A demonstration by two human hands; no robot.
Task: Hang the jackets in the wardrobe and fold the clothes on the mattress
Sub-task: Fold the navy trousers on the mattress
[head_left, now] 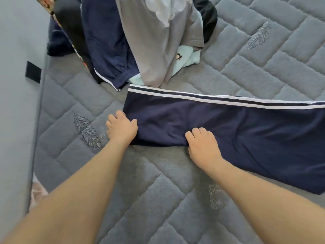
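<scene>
pictured: navy blue knit trousers with white side stripes (219,124), laid flat across the quilted grey mattress (175,199), striped seam toward the far side, length running off toward the right edge. left hand (121,128) at the garment's left end, fingers curled over the near corner of the cloth, pinching it. right hand (202,143) gripping the near hem further along, fingers bent over a bunched ridge of fabric, thumb tucked out of sight beneath. beyond the far seam, just beside it, a heap of unfolded clothes (140,41): dark blue, grey and pale mint pieces against the left side of the mattress.

likely mid-fold, with the left end about to be lifted and carried over. risk: soft knit slipping from an uneven pinch, leaving a skewed fold or trapped wrinkle; a wide sweep catching the nearby heap and dragging a piece along.
</scene>
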